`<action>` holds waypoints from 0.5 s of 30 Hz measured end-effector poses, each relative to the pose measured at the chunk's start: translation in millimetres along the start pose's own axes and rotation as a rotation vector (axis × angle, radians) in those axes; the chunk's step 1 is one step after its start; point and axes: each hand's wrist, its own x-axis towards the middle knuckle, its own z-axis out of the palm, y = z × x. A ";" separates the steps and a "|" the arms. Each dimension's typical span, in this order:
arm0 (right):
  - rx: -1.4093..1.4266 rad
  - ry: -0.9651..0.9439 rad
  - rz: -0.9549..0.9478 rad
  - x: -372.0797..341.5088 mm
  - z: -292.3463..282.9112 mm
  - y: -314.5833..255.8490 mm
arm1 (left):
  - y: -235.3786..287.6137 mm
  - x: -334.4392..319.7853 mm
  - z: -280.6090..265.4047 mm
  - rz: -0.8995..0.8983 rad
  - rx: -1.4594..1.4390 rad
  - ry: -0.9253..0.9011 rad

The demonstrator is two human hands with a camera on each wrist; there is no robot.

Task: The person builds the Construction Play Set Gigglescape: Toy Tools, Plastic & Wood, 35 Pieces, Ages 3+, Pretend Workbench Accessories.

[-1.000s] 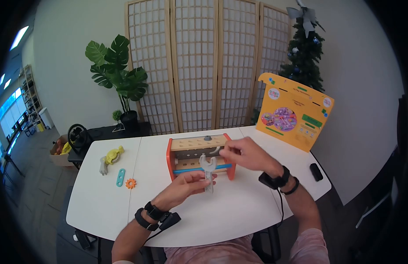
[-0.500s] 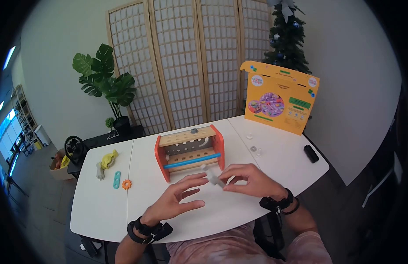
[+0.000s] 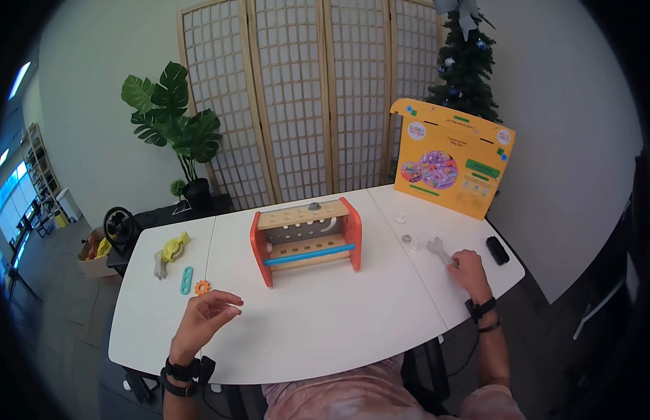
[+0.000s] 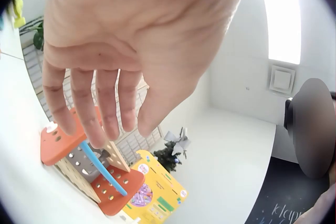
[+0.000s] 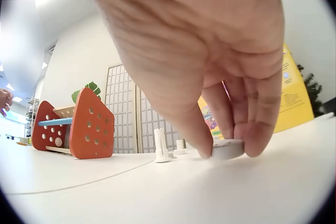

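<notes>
At the right of the table in the head view, my right hand pinches the handle end of a grey toy wrench. The right wrist view shows the thumb and fingers around the grey piece, low at the white tabletop. My left hand is held near the front left with fingers loosely bent and nothing in them; its palm shows in the left wrist view. Nearest to it lies an orange gear, beside a teal strip. A red-sided toy workbench with a blue bar stands between the hands.
White pegs and a small grey piece are left of the wrench. A black case lies near the right edge. Behind stands a yellow box. At the far left lies a yellow and grey toy.
My right hand has carried the wrench from in front of the workbench to the table's right side. The left hand has let go of it and moved left, toward the orange gear.
</notes>
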 end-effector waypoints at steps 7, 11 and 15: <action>-0.105 0.087 -0.106 14.1 -5.1 -30.9 | 12.2 8.2 -15.0 0.000 0.016 0.119; 0.248 0.067 -0.216 50.2 -15.5 -96.7 | 33.2 58.0 -13.9 0.032 0.074 0.146; 0.776 -0.298 -0.105 77.1 2.0 -193.3 | 11.4 129.9 -3.3 0.044 0.339 0.236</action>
